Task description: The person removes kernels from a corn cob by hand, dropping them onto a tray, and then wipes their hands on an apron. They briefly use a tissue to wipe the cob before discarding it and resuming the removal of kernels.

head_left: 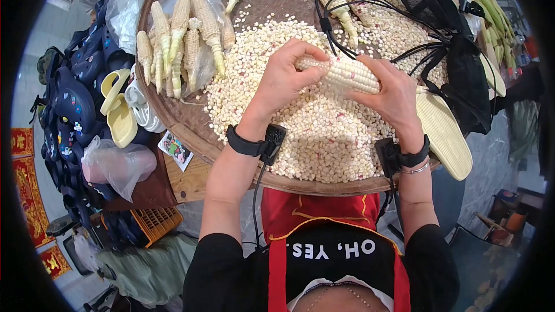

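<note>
A whitish corn cob with some pink kernels (354, 75) is held level between my two hands, above a heap of loose kernels (312, 121) on a round brown tray (167, 104). My left hand (283, 78) has its thumb and fingers closed at one end of the cob. At the other end, my right hand (393, 89) grips the cob between thumb and fingers. Its lower fingers are partly hidden. Several stripped cobs (180, 34) lie on clear plastic at the tray's left side. More cobs (336, 3) rest near the back.
Black cords and a black mesh bag (425, 0) lie over the tray's right side. A pale yellow slipper (442, 133) overlaps the right rim. Dark blue clogs (75, 98) and yellow slippers (120, 110) hang at the left. An orange crate (156, 223) stands below.
</note>
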A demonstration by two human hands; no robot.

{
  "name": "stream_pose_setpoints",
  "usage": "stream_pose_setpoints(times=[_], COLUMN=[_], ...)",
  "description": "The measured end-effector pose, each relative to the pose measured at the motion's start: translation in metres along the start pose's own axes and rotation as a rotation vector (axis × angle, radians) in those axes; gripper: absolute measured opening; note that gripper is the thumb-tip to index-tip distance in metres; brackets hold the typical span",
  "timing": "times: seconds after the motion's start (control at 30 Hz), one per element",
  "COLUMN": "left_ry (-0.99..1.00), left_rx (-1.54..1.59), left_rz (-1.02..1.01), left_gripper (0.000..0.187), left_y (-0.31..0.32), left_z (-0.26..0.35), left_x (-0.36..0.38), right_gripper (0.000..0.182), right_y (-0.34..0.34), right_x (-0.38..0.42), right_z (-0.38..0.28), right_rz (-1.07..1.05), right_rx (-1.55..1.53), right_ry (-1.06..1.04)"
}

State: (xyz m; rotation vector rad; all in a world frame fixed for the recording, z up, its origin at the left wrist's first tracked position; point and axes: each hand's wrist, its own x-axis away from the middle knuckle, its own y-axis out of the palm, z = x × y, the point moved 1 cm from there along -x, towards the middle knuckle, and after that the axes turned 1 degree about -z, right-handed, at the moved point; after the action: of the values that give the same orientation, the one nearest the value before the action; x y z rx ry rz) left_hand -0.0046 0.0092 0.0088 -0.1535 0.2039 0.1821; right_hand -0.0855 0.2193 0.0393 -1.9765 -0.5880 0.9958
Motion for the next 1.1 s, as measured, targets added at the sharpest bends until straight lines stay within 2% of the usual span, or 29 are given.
stream_pose_setpoints(times=[0.13,0.3,0.37,0.4,0.5,0.57,1.1], left_ry=[0.028,-0.003,-0.020,-0.020,-0.010,0.012,0.002], left_rx=[0.056,0.087,0.281,0.280,0.198,0.011,-0.054], left_rz=[-0.063,-0.068,-0.061,-0.065,-0.046,-0.036,-0.031], left_gripper=[0.018,0.019,0.022,0.022,0.024,0.025,0.020], left_y=[-0.002,-0.001,-0.001,-0.001,0.001,0.005,0.002], left_z=[-0.004,0.003,0.007,0.010,0.012,0.010,0.008], left_x=[-0.001,-0.001,0.000,0.000,0.000,0.000,0.000], right_gripper=[0.056,0.055,0.054,0.054,0.052,0.052,0.058], right_y=[-0.002,-0.005,-0.007,-0.008,-0.010,-0.010,-0.001], right_x=[0.000,0.000,-0.001,-0.001,-0.001,-0.001,0.000], right_z=[0.002,0.002,0.004,0.005,0.006,0.004,0.002], right_rz=[0.021,-0.016,0.008,0.030,-0.008,-0.016,-0.042], right_rx=[-0.033,-0.075,-0.088,-0.101,-0.088,-0.081,0.035], right_ry=[-0.032,0.045,0.054,0.062,0.085,0.093,-0.008])
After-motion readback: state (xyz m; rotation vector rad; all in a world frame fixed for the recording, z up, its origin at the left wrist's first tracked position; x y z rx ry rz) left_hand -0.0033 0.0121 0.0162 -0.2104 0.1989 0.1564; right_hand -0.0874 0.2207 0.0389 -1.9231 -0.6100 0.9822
